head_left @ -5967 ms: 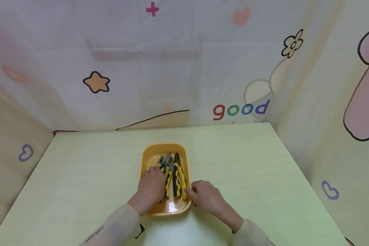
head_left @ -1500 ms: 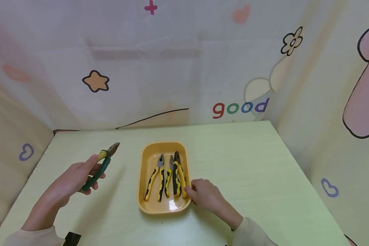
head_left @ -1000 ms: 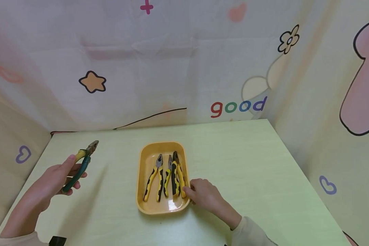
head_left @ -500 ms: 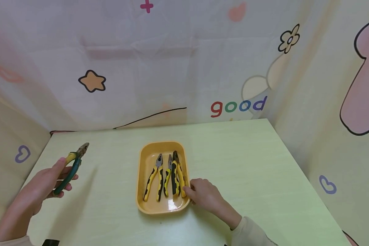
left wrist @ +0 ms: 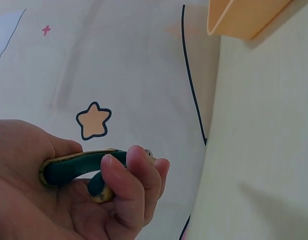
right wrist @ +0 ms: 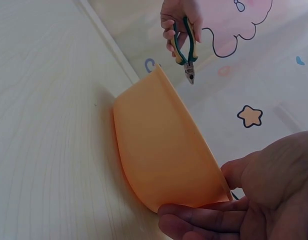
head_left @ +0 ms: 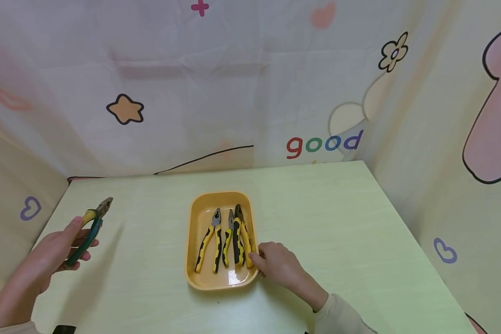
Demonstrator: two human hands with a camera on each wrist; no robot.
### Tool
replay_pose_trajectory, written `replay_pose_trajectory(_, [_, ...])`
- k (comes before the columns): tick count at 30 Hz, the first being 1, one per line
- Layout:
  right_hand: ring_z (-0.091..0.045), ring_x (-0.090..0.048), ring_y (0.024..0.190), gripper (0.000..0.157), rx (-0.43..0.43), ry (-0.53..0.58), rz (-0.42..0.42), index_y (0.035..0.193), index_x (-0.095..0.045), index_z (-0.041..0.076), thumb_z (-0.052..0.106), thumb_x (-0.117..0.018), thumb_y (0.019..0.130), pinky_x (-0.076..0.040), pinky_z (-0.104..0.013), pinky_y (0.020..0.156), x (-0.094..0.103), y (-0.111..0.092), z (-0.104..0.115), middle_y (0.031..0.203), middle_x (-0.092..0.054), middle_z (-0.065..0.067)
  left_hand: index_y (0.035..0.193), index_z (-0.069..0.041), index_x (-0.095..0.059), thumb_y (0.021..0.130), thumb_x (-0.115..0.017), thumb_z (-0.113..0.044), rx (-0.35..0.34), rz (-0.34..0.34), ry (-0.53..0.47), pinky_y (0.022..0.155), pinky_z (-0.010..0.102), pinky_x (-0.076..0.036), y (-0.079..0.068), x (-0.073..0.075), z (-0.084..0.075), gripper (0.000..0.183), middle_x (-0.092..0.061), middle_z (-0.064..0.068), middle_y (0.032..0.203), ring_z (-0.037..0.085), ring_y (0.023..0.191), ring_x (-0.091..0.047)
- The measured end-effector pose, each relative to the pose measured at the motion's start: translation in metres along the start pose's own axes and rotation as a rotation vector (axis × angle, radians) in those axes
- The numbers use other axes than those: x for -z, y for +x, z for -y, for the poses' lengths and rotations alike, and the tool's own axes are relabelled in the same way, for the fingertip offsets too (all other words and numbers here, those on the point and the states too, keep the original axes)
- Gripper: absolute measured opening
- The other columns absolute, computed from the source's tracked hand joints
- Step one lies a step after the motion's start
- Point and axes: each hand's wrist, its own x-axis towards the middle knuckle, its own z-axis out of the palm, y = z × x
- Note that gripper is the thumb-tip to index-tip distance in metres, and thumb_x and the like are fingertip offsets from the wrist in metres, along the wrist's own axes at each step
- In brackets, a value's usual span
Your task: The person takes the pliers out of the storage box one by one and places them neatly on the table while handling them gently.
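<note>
My left hand (head_left: 52, 253) holds green-and-yellow pliers (head_left: 93, 232) above the table's left side, their worn metal nose pointing up and away. In the left wrist view, curled fingers wrap the green handles (left wrist: 74, 169). At the right edge of a yellow-orange tray (head_left: 217, 288), my right hand (head_left: 279, 264) has its thumb over the rim. Its fingers lie against the tray's outer wall (right wrist: 159, 145) in the right wrist view. Inside lie yellow-and-black pliers (head_left: 204, 248) with handles spread, slim-nosed pliers (head_left: 227, 248), and dark-nosed pliers (head_left: 237, 241) nearest the right hand.
The tray stands mid-way on a pale green table (head_left: 338, 222). A printed curtain (head_left: 217, 102) with a star and the word "good" hangs behind the table and along both sides.
Six seconds ago my left hand was in the tray among the pliers. It has since lifted out the green-and-yellow pliers and carried them left. My right hand stays at the tray's edge.
</note>
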Motion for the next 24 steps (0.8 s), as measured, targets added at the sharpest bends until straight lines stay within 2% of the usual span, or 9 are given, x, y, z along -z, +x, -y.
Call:
replay_pose_trajectory(9, [-0.009, -0.044, 0.048, 0.032, -0.002, 0.001, -0.006, 0.072, -0.056, 0.013, 0.024, -0.059, 0.102, -0.033, -0.024, 0.044, -0.001, 0.0, 0.0, 0.056, -0.053, 0.005, 0.137, 0.022, -0.039, 0.11, -0.012, -0.054, 0.031, -0.043, 0.017, 0.067, 0.029, -0.053, 0.004, 0.003, 0.006, 0.085, -0.067, -0.007, 0.094, 0.012, 0.076, -0.061])
replay_pose_trajectory(15, [-0.009, -0.043, 0.047, 0.032, -0.003, 0.002, -0.002, 0.071, -0.056, 0.013, 0.024, -0.059, 0.102, -0.032, -0.024, 0.044, 0.0, 0.0, 0.001, 0.056, -0.053, 0.005, 0.126, 0.024, -0.049, 0.11, -0.014, -0.053, 0.032, -0.086, 0.057, 0.066, 0.029, -0.054, 0.007, 0.003, 0.012, 0.086, -0.07, -0.002, 0.092, 0.013, 0.074, -0.061])
replay_pose_trajectory(20, [-0.009, -0.043, 0.048, 0.032, -0.009, 0.002, 0.005, 0.072, -0.057, 0.013, 0.024, -0.058, 0.102, -0.032, -0.024, 0.044, 0.0, 0.0, 0.001, 0.056, -0.053, 0.005, 0.13, 0.028, -0.043, 0.11, -0.014, -0.05, 0.03, -0.113, 0.084, 0.066, 0.03, -0.054, 0.01, 0.004, 0.019, 0.085, -0.069, 0.004, 0.1, 0.013, 0.073, -0.061])
replay_pose_trajectory(24, [-0.009, -0.043, 0.048, 0.032, -0.008, -0.01, 0.001, 0.071, -0.056, 0.013, 0.024, -0.058, 0.102, -0.032, -0.024, 0.045, 0.0, 0.0, 0.001, 0.057, -0.053, 0.005, 0.131, 0.027, -0.042, 0.109, -0.013, -0.053, 0.059, -0.123, 0.091, 0.065, 0.03, -0.051, 0.013, 0.005, 0.024, 0.087, -0.067, 0.006, 0.095, 0.017, 0.072, -0.058])
